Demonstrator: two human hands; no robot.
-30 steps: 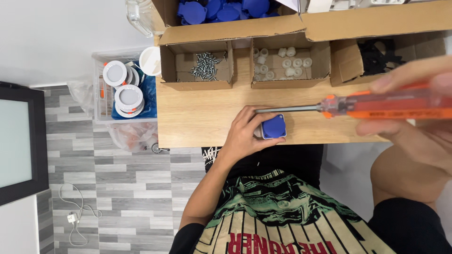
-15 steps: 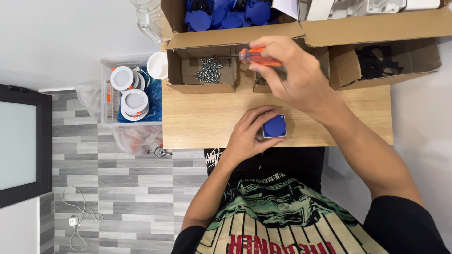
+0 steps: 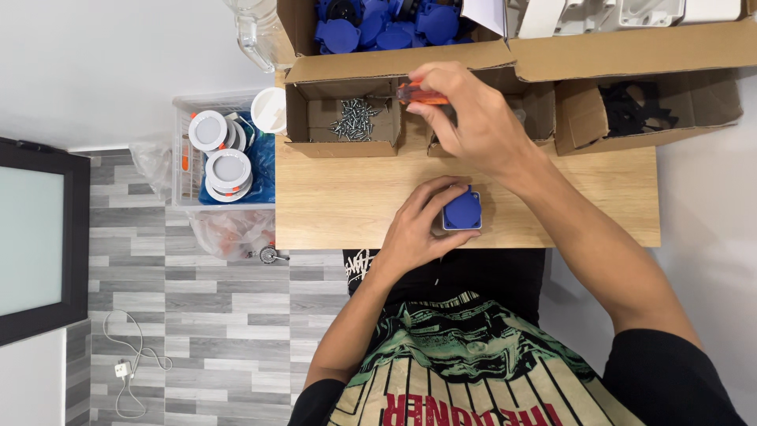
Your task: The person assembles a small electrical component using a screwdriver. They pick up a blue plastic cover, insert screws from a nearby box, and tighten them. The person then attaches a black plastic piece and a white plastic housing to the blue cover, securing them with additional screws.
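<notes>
A small blue plastic part (image 3: 462, 211) sits on the wooden table (image 3: 339, 205), near its front edge and just ahead of the person's body. The left hand (image 3: 418, 225) is clamped around it, fingers curled over its left side and top, steadying it against the tabletop. The right hand (image 3: 473, 126) is farther back, wrapped shut around an orange-handled screwdriver (image 3: 422, 95) whose long axis runs left to right, the shaft pointing left over an open cardboard box of screws (image 3: 355, 120). So the blue part lies toward the person from the screwdriver hand, and the left hand is by far the nearer one. Beyond are more cardboard boxes, one holding blue parts (image 3: 378, 24); left of the table stands a clear bin with round white fittings (image 3: 225, 154).
</notes>
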